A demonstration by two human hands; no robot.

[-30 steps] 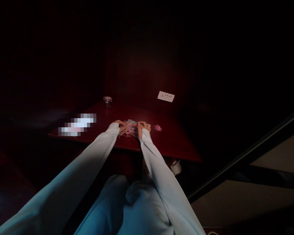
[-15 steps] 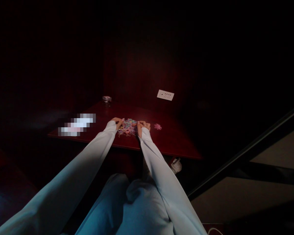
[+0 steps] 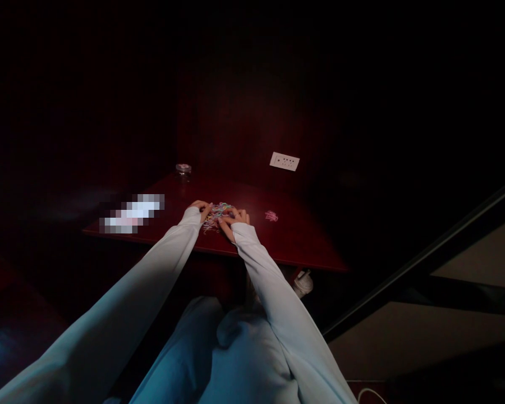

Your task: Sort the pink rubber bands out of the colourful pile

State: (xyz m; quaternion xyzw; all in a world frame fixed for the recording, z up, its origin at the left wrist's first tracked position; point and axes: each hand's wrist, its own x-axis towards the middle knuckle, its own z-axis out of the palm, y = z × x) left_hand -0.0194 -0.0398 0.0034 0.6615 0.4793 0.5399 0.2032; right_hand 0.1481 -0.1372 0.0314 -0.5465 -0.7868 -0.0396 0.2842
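A loose pile of thin, many-coloured bands (image 3: pixel 221 209) lies on the dark red table (image 3: pixel 252 196) between my hands. At the pile's left edge, my left hand (image 3: pixel 201 208) has its fingers closed on something too small to make out. My right hand (image 3: pixel 234 219) rests on the pile's right side, thumb and fingers apart, and hides part of it. To the right of it sits a small separate heap of pink bands (image 3: pixel 271 216).
A clear lidded jar (image 3: pixel 183 172) stands at the table's back left. A blurred-out bright item (image 3: pixel 132 214) lies at the left. A white socket plate (image 3: pixel 285 161) is on the wall behind.
My right hand has moved left and slightly nearer to me, over the pile, and its fingers have spread. My left hand has hardly moved.
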